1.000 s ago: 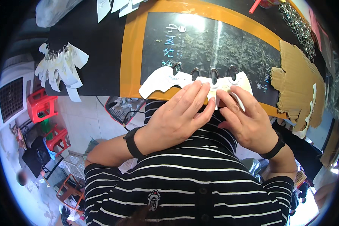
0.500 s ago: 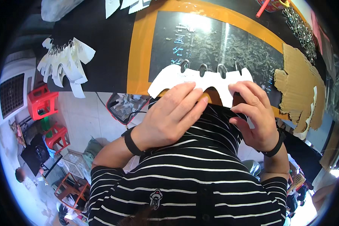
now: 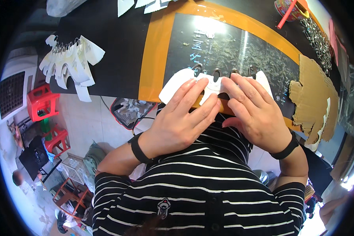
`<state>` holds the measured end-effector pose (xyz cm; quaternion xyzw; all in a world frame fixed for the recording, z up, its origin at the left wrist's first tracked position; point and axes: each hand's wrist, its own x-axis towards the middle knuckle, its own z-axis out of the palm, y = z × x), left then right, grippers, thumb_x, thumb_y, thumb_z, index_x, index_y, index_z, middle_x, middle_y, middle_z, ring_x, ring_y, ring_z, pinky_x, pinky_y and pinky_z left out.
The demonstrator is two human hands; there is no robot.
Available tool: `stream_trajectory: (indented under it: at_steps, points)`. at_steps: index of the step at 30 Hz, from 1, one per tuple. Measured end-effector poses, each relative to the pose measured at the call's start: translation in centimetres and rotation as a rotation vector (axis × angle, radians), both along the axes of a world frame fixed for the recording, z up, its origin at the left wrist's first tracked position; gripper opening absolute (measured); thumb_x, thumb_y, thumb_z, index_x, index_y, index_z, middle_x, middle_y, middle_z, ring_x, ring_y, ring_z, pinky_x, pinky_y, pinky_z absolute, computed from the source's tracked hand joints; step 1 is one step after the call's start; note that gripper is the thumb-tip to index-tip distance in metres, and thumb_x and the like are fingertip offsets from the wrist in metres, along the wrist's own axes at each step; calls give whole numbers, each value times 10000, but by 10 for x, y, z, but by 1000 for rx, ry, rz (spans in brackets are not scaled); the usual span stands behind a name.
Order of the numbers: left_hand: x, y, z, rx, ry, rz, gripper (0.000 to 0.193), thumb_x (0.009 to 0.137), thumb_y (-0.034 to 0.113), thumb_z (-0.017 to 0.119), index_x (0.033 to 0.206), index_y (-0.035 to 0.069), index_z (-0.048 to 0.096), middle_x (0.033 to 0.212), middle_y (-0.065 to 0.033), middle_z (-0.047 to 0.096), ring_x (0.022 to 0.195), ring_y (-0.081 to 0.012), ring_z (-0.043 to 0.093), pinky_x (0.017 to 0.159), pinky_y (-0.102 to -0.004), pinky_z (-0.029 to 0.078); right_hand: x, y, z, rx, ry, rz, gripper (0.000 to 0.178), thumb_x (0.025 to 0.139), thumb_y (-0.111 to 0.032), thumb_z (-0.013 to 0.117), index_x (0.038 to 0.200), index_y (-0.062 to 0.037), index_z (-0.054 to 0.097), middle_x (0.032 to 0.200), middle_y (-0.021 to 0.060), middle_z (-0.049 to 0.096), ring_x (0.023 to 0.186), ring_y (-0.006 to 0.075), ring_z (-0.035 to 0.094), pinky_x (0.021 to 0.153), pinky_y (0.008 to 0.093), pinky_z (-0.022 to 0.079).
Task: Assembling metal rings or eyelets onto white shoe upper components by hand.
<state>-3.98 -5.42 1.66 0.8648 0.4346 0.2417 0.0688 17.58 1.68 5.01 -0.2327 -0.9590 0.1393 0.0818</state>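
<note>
Two bare hands lie on one white scalloped piece [image 3: 173, 86] at the near edge of the black table [image 3: 116, 59]. Four dark, shiny loops [image 3: 217, 70] stand in a row along the piece's far edge. The left hand [image 3: 179, 118] rests with its fingers stretched over the left and middle part; whether it grips there cannot be told. The right hand [image 3: 257, 114] is open, its fingers laid over the right part and its thumb standing clear below. Each wrist bears one black band [image 3: 137, 149] — two in all.

Under the piece is one dark panel [image 3: 232, 43] with a single orange border [image 3: 155, 59]. To its right lies one torn cardboard sheet [image 3: 314, 94]; beyond that come one heap of metal hooks [image 3: 318, 43], too tangled to count, and one patterned container [image 3: 297, 13] with one red stick [image 3: 286, 15].

At left sits one bunch of white pieces [image 3: 70, 65], overlapping beyond counting. Two red stools [image 3: 42, 103] stand on the floor, and one slatted tray [image 3: 124, 118] holds pale scraps near the table's edge.
</note>
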Motion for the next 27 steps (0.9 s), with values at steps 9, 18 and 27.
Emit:
stream_trajectory:
  at_steps: [9,18,27]
  points:
    - [1,6,-1,55,178,-59,393,734,189,605,1079,26,698,1250,-109,550,1251,-408,508,1071,-528,419,-8,-1,7,157,-150,120,376,784,-259,658,987,47,578,1321,253,545,1290,381,494,1090,467,404]
    - [-7,26,5,111,185,-211,303,751,184,642,996,16,701,1184,-116,582,1175,-371,547,1079,-500,418,-11,6,7,368,-227,258,364,862,-274,545,1008,60,561,1155,287,606,1174,377,553,1084,435,394]
    - [-36,26,3,-111,-210,-244,367,735,94,784,1069,33,646,1167,-128,596,1183,-380,542,1058,-568,395,11,23,0,-307,181,30,267,851,-178,689,1034,-26,569,1289,171,572,1250,351,504,1067,469,380]
